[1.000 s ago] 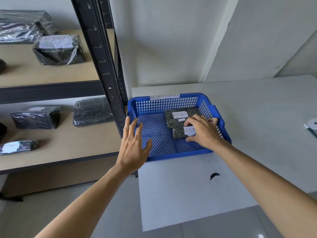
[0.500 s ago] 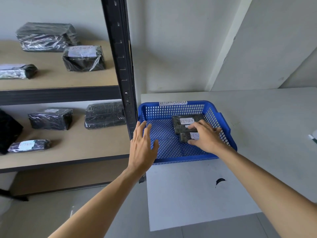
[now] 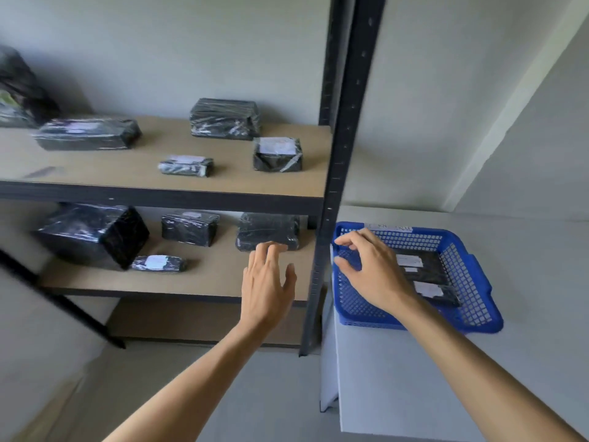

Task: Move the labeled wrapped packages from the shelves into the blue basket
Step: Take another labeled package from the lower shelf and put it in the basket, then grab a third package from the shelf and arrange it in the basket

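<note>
My left hand [image 3: 266,282] reaches out over the lower shelf [image 3: 204,282], palm down, fingers straight and slightly spread, holding nothing. Its fingertips lie just in front of an unlabeled black wrapped package [image 3: 267,231] at the right end of that shelf; I cannot tell whether they touch it. My right hand [image 3: 371,269] hovers over the left part of the blue basket [image 3: 471,282], wrist bent, fingers loosely curled with the thumb apart below them, and nothing between them. Both forearms stretch forward from the bottom of the view, well apart.

The basket stands on the white surface [image 3: 478,378] just right of the black shelf post [image 3: 344,173]. Two labeled packages [image 3: 427,272] lie inside it, one behind the other, to the right of my right hand.

On the lower shelf there are also a slim labeled package [image 3: 159,263], a medium package [image 3: 190,227] with a small label on top, and a large black block [image 3: 95,234]. The upper shelf [image 3: 127,173] carries a small labeled package [image 3: 186,165], a squat labeled one [image 3: 277,154], a bigger package behind it [image 3: 224,118], and a long one [image 3: 87,134] to the left.
</note>
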`<state>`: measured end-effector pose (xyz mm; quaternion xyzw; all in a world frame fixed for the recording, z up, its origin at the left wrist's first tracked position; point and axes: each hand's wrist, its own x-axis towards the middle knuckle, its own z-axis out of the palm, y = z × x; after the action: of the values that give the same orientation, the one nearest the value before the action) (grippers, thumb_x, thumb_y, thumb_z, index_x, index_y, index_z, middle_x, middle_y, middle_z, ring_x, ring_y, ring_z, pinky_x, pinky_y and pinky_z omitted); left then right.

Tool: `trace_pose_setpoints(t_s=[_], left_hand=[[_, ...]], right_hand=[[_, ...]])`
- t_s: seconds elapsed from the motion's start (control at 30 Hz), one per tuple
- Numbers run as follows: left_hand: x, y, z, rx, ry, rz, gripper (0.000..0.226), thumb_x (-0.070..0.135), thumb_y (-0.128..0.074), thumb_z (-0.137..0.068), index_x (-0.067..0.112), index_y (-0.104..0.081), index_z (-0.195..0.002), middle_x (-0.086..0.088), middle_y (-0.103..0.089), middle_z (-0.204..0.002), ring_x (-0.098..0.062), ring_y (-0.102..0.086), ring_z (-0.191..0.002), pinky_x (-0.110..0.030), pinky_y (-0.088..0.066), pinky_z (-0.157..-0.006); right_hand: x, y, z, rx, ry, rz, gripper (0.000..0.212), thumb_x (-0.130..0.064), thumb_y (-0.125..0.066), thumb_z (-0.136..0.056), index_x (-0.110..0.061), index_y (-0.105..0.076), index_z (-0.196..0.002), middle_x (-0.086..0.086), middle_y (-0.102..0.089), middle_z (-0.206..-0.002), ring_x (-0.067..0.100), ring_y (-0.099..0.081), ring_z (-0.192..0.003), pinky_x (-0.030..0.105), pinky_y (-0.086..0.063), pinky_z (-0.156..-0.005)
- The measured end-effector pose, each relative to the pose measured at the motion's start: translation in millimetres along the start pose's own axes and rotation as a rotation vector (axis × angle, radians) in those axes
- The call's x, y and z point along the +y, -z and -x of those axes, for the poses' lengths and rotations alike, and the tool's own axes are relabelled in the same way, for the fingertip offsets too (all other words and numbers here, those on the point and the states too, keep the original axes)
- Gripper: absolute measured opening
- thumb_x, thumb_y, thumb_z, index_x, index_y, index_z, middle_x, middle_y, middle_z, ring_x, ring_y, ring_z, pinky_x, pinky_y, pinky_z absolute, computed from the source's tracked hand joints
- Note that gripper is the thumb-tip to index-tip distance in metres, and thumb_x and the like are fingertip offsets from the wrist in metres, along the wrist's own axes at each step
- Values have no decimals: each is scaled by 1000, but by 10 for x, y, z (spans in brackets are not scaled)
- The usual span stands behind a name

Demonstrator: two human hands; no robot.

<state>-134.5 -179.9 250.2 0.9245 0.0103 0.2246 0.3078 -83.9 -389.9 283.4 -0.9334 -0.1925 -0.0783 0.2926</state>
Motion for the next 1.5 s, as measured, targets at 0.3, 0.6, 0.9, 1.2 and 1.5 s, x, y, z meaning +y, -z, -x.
trace_pose_setpoints(t_s=[0.3, 0.6, 0.9, 1.2, 1.5], left_hand=[[-1030, 957, -245, 72, 151, -76, 34, 20, -59, -90, 14, -54, -123, -4, -53, -122, -20, -49, -109, -37, -48, -87], [-2887, 1198, -239, -46, 328, -205, 40, 25, -58, -89, 18, -51, -127, -3, -55, -126, -26, -52, -117, -42, -45, -87], [-4446, 1113, -275, -215, 445, -233, 63, 40, -64, -87, 21, -39, -143, 0, -42, -148, -25, -43, -133, -48, -39, -99], [-5246, 651, -399, -294, 414, -243, 74, 41, -68, -82, 20, -34, -144, -4, -42, -145, -27, -45, -130, -48, -43, -98], [-5370, 523, -480, -330, 435, -243, 77, 41, -70, -83, 18, -31, -145, -5, -40, -145, -28, -44, -131, -49, -43, -97]], right_hand=[[-996, -886, -589, -66, 103, -65, 23, -25, -72, -88, -23, -66, -110, -8, -59, -107, 16, -63, -101, 45, -52, -89], [-1751, -2498, -1067, -248, 71, -57, 27, -31, -67, -94, -23, -63, -120, -6, -59, -118, 19, -60, -108, 42, -48, -95], [-1939, -4067, -1510, -332, 4, 40, 46, -41, -69, -90, -24, -58, -131, -2, -57, -128, 21, -53, -123, 47, -44, -101], [-1804, -5164, -1890, -289, 13, 180, 83, -54, -73, -80, -26, -39, -149, -2, -46, -140, 21, -44, -132, 44, -35, -97], [-1779, -5456, -1958, -242, -28, 183, 59, -45, -73, -84, -29, -51, -135, -4, -55, -127, 21, -49, -120, 43, -34, -89]])
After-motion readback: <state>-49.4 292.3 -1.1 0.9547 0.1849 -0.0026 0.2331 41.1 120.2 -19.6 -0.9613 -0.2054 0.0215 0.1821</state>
